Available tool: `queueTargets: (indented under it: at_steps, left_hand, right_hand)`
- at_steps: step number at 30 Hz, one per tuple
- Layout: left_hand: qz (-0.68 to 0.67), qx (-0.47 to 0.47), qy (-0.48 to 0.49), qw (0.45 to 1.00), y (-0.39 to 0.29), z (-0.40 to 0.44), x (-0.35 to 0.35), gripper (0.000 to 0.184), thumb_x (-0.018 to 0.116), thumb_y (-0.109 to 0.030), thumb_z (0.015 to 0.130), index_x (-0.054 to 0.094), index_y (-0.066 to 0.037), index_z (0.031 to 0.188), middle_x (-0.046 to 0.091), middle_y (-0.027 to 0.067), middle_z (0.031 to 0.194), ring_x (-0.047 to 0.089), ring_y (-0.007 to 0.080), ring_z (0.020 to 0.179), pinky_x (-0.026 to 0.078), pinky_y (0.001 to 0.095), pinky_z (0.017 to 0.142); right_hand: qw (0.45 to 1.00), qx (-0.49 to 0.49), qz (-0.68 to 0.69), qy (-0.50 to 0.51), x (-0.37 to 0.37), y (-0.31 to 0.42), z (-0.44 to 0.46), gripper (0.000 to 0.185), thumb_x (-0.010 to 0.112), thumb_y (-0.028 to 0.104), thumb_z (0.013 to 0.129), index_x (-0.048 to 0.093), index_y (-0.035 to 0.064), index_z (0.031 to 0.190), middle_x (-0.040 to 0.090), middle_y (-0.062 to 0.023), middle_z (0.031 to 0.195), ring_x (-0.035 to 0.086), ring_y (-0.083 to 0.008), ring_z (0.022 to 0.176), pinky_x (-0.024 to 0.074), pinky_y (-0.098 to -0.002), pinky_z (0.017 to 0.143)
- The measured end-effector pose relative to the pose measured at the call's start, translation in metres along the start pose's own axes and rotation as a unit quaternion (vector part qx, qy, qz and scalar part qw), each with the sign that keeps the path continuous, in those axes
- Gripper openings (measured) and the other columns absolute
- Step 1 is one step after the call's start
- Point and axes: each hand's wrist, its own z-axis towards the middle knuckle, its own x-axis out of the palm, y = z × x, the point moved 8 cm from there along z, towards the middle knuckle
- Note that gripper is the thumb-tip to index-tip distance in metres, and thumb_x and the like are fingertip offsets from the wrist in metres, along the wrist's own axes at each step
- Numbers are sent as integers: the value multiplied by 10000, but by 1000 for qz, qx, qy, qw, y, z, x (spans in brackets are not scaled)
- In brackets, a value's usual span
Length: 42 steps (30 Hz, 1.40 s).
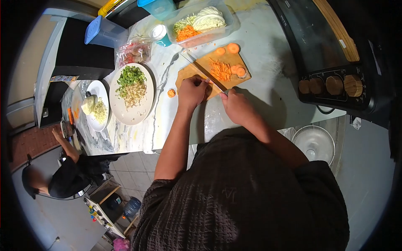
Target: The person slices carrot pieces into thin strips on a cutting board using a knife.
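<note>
A wooden cutting board [236, 54] lies on the marble counter. My right hand [238, 106] is closed around the handle of a knife [201, 69], whose blade slants across the board to the upper left. On the board's left part my left hand [193, 92] is closed, its fingertips beside the blade; a bit of orange shows there, too small to make out. Shredded carrot [220, 70] is piled right of the blade, next to carrot slices [238, 70]. Thicker carrot pieces [233, 48] rest at the board's far edge. One carrot piece [171, 93] sits on the counter left of the board.
A plastic container [229, 29] of cabbage and shredded carrot stands behind the board. Plates [146, 102] [91, 87] of vegetables are at left, near a bagged item [133, 52]. An oven [310, 71] stands right. Another person [63, 180] works at far left.
</note>
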Motion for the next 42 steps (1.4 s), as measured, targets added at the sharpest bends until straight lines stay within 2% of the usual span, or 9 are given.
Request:
queueTargets:
  at_steps: [7,13,16,18,27,30,31,33,42]
  left_hand:
    - [59,2,-2,998,-8,-1,-2,269,674,-258,853,685,11,843,660,84,638,588,144,489,448,298,510]
    - [14,11,1,1000,-8,-3,-2,250,677,-246,851,688,3,841,628,63,585,564,119,476,426,281,488]
    - [7,10,13,1000,-7,-1,-1,256,677,-243,855,683,12,838,614,51,569,545,109,462,417,277,478]
    - [-4,7,9,1000,-4,-1,-1,262,673,-237,861,675,23,832,612,49,568,533,108,453,414,275,475]
    - [-3,4,0,1000,-11,-7,-2,269,666,-232,869,658,31,816,609,47,572,522,92,450,409,264,472]
    - [-30,2,15,999,-13,-9,-1,262,665,-232,867,663,27,822,612,50,568,529,96,455,415,267,480]
    - [-30,3,15,999,-13,-8,-1,262,665,-232,867,663,27,822,612,50,568,529,96,455,415,267,480]
    - [-2,16,8,1000,-12,-7,-1,221,657,-183,895,629,22,817,559,30,589,472,86,420,339,263,368]
    - [-29,17,12,999,-3,1,1,200,648,-160,898,656,36,859,553,25,592,462,83,430,329,252,381]
  right_hand:
    - [1000,-10,-16,-9,1,-5,3,469,412,370,989,541,-80,1008,649,-294,856,637,-463,850,504,-521,774]
    - [999,-34,3,-19,0,5,13,461,403,364,990,541,-75,1018,647,-300,877,633,-466,864,500,-523,782]
    - [1000,6,0,-18,-3,-3,5,454,413,368,986,542,-66,1032,649,-296,888,630,-466,879,493,-528,795]
    - [998,-17,3,-58,-7,-6,1,446,433,364,986,542,-69,975,631,-304,776,623,-474,781,481,-548,713]
    - [995,-20,-26,-95,-14,-10,-6,461,420,388,986,538,-58,997,635,-286,769,620,-474,775,476,-553,713]
    - [999,8,-8,-48,-14,-10,-6,502,422,413,974,532,-62,1091,641,-303,867,620,-467,867,481,-529,788]
    - [999,7,-8,-50,-13,-11,-6,502,422,413,974,532,-62,1091,641,-303,867,620,-467,867,481,-529,788]
    - [998,-17,20,-50,-11,-6,-7,509,415,416,974,533,-64,1094,639,-308,858,616,-476,855,478,-533,787]
    - [996,-8,80,-40,-8,0,-11,489,382,397,987,547,-61,1028,631,-322,841,604,-494,863,467,-554,790]
